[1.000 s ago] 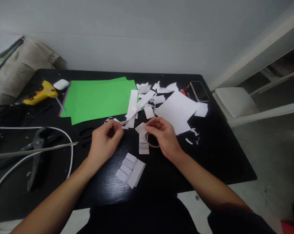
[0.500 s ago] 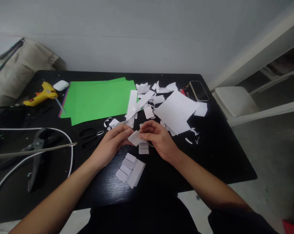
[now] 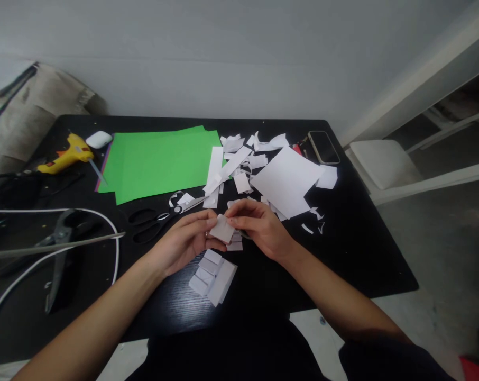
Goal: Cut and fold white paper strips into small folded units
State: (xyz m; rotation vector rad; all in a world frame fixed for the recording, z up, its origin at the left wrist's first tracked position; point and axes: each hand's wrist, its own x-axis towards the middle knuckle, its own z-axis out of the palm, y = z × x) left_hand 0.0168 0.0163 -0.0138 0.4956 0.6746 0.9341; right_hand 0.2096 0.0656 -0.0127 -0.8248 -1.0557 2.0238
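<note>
A small white paper piece (image 3: 222, 229) is held between my two hands above the black table. My left hand (image 3: 192, 235) grips its left side, thumb on top and fingers beneath. At its upper right corner, my right hand (image 3: 259, 226) pinches the paper between thumb and fingertips. Partly hidden under my hands lie more folded paper pieces (image 3: 235, 246). Closer to me rests a group of small folded white papers (image 3: 212, 278), some overlapping. Black-handled scissors (image 3: 160, 219) lie just left of my left hand, blades pointing right.
Green paper sheets (image 3: 164, 164) lie at the back left, near a yellow glue gun (image 3: 75, 153) and a white case (image 3: 99, 139). White scraps (image 3: 239, 161), a larger white sheet (image 3: 289, 180) and a phone (image 3: 324, 147) are behind my hands. A white cable (image 3: 114, 227) loops at left.
My left hand has turned and opened its grip under the paper, its fingers now showing below. The paper piece has tilted flatter toward me. My right hand has barely moved.
</note>
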